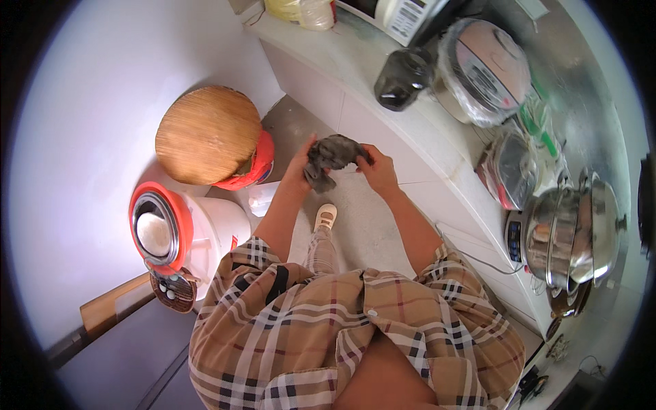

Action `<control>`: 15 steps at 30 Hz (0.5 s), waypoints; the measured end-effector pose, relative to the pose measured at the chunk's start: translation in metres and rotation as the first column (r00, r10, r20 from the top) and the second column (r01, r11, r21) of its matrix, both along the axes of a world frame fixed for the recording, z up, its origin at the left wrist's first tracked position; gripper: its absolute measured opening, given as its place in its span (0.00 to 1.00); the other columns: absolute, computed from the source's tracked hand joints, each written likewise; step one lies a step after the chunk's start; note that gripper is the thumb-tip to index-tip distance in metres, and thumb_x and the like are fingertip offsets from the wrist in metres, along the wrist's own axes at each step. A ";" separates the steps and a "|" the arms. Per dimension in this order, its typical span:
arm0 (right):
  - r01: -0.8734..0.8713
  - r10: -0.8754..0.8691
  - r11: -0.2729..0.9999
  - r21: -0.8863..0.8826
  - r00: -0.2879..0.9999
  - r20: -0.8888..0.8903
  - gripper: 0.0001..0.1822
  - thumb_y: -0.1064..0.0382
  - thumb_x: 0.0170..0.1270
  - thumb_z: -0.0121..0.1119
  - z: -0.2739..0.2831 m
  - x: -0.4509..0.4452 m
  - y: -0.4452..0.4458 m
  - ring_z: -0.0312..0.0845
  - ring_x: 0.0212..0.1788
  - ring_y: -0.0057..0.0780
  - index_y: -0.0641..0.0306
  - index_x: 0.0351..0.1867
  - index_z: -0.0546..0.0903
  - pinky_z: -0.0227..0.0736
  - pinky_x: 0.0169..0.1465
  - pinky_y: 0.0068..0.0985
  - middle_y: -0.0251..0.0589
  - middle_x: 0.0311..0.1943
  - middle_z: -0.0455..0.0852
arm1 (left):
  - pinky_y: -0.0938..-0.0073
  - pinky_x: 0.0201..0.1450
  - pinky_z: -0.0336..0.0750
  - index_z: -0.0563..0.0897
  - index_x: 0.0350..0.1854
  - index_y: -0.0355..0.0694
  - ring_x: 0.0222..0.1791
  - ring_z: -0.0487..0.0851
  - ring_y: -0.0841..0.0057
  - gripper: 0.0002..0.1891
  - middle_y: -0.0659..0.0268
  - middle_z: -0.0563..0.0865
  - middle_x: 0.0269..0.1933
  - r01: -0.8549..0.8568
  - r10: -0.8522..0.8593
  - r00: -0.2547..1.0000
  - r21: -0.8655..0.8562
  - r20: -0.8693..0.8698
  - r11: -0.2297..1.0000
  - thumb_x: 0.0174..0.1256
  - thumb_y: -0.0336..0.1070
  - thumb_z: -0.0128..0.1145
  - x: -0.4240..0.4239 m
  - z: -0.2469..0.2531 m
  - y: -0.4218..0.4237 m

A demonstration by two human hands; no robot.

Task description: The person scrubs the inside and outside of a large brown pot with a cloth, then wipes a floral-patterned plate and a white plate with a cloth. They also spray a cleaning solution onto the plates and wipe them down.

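A crumpled dark grey cloth (334,154) is stretched between both hands, above the floor in front of me. My left hand (301,166) supports its left end, where a loose flap hangs down. My right hand (376,166) pinches the right end between thumb and fingers. Some of the left fingers are hidden behind the cloth. To the right of my hands runs a pale countertop (435,138). A black plastic bag (402,79) sits on it beside a plastic-wrapped rice cooker (487,72).
Further along the counter stand a plastic-wrapped pot (510,166) and a steel steamer (569,230). At left are a round wooden lid (207,134) over a red-covered container (256,164), a white bucket (220,220) topped by a red basin (187,230), and a basket (174,297) holding eggs.
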State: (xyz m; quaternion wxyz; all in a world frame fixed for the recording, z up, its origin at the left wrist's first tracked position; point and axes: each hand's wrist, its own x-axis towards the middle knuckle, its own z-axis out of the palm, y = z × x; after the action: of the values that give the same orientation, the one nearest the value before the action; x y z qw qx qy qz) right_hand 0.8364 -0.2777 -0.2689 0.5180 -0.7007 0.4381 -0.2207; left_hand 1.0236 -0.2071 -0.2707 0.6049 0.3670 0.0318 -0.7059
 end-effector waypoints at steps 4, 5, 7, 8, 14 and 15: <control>0.111 -0.112 0.990 -0.084 0.994 -0.013 0.11 0.61 0.59 0.58 -0.021 0.064 -0.052 0.75 0.28 0.21 0.68 0.36 0.79 0.69 0.33 0.21 0.38 0.23 0.81 | 0.81 0.21 0.75 0.78 0.38 0.41 0.23 0.79 0.78 0.19 0.65 0.83 0.30 0.149 -0.150 0.968 0.019 0.200 0.989 0.61 0.54 0.58 0.063 -0.039 -0.036; 0.175 -0.172 0.978 -0.117 0.984 0.034 0.11 0.60 0.60 0.58 -0.030 0.075 -0.068 0.73 0.27 0.21 0.69 0.34 0.79 0.68 0.32 0.21 0.37 0.22 0.80 | 0.81 0.21 0.75 0.78 0.38 0.41 0.22 0.79 0.77 0.19 0.65 0.82 0.30 0.233 -0.227 0.937 0.012 0.266 0.973 0.61 0.54 0.58 0.069 -0.050 -0.047; 0.291 -0.302 0.949 0.123 0.950 0.085 0.13 0.58 0.60 0.56 -0.054 0.103 -0.115 0.71 0.26 0.21 0.69 0.31 0.78 0.67 0.31 0.20 0.37 0.20 0.77 | 0.80 0.21 0.75 0.77 0.40 0.40 0.23 0.80 0.75 0.19 0.63 0.82 0.31 0.243 -0.237 0.962 -0.035 0.135 0.969 0.63 0.53 0.55 0.074 -0.069 -0.082; 0.311 -0.317 0.935 0.170 0.948 0.011 0.16 0.55 0.60 0.56 -0.054 0.120 -0.134 0.74 0.28 0.27 0.70 0.32 0.78 0.68 0.34 0.24 0.43 0.23 0.79 | 0.80 0.21 0.75 0.76 0.41 0.39 0.23 0.80 0.74 0.19 0.62 0.82 0.32 0.239 -0.235 0.969 -0.056 0.069 0.969 0.64 0.53 0.53 0.073 -0.076 -0.099; 0.002 -0.235 0.893 -0.449 0.855 -0.463 0.18 0.53 0.49 0.63 -0.041 0.192 -0.249 0.79 0.42 0.48 0.65 0.34 0.79 0.72 0.45 0.38 0.51 0.35 0.83 | 0.68 0.30 0.80 0.71 0.48 0.37 0.31 0.80 0.65 0.21 0.56 0.80 0.40 -0.148 -0.014 0.824 -0.238 -0.567 0.960 0.69 0.53 0.44 0.064 -0.074 -0.198; -0.050 -0.208 0.886 -0.461 0.846 -0.492 0.16 0.54 0.48 0.63 -0.042 0.200 -0.265 0.78 0.42 0.48 0.64 0.33 0.79 0.72 0.46 0.39 0.51 0.35 0.83 | 0.66 0.31 0.79 0.72 0.48 0.38 0.31 0.80 0.64 0.20 0.55 0.80 0.40 -0.181 0.035 0.831 -0.211 -0.555 0.961 0.69 0.52 0.45 0.067 -0.068 -0.210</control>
State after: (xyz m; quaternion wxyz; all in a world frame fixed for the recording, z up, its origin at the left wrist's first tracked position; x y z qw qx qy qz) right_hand 1.0360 -0.5427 -0.3113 0.1879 -0.8165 0.5282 -0.1382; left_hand 1.0903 -0.4172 -0.3390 0.6519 0.0677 0.1329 -0.7435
